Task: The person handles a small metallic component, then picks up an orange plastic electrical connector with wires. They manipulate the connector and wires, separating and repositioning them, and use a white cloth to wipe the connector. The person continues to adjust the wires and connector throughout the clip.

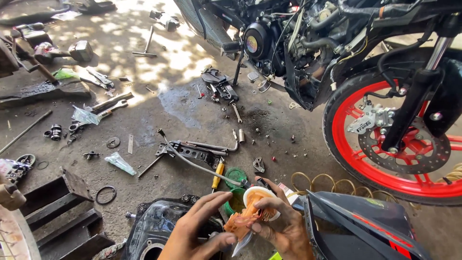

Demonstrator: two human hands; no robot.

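Nearest to us, we are holding a small round white tub [256, 196] of orange grease low in the middle of the view; our right hand [284, 226] is closing around the tub and the orange plastic wrap [243, 222] hanging from it, while our left hand [197, 230] is pinching that wrap between thumb and fingers, the other fingers spread. Both hands are hovering over a black fuel tank [159, 226] lying on the concrete, with a dark fairing panel [365, 226] just to the right. We judge the step to be opening or drawing grease (the tub's inside is hard to read); the next move calls for a steady hold on the tub. A little farther, a yellow-handled screwdriver [218, 175] and a black bracket [192, 152] are lying on the floor; farther right, the motorcycle's red front wheel [385, 159] and black engine [269, 43] are standing.
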